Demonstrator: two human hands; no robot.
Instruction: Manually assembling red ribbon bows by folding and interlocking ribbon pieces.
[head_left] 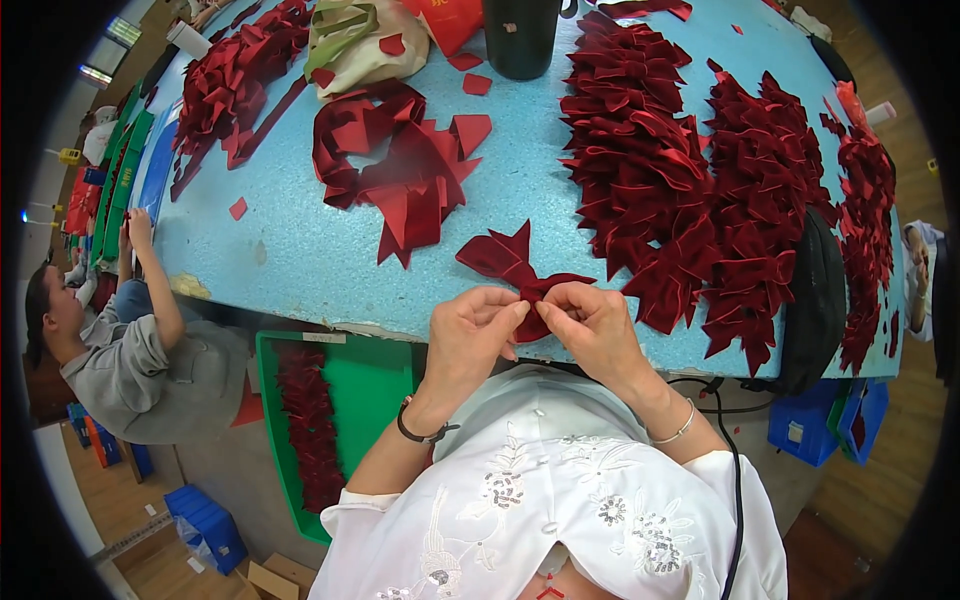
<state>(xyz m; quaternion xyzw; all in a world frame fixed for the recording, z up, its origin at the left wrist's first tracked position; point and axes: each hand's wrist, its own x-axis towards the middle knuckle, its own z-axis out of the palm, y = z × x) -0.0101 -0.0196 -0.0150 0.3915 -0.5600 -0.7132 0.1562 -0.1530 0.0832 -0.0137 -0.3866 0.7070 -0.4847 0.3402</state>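
Observation:
Both hands meet at the near edge of the light blue table (270,270), pinching a dark red velvet bow (500,258) at its middle. My left hand (472,330) grips the bow's centre from the left, thumb and forefinger pressed together. From the right, my right hand (592,325) pinches the same centre, its fingertips almost touching the left ones. One tail of the bow points up and to the left, while a loop hangs below the fingertips. What lies right between the fingertips is hidden.
Rows of finished-looking red bows (640,150) cover the table's right side. Loose red ribbon strips (400,170) lie ahead, near a dark cup (520,35) and a cloth bag (365,50). A black bag (815,300) sits right; a green bin (375,375) stands lower left. Another person (150,340) works at left.

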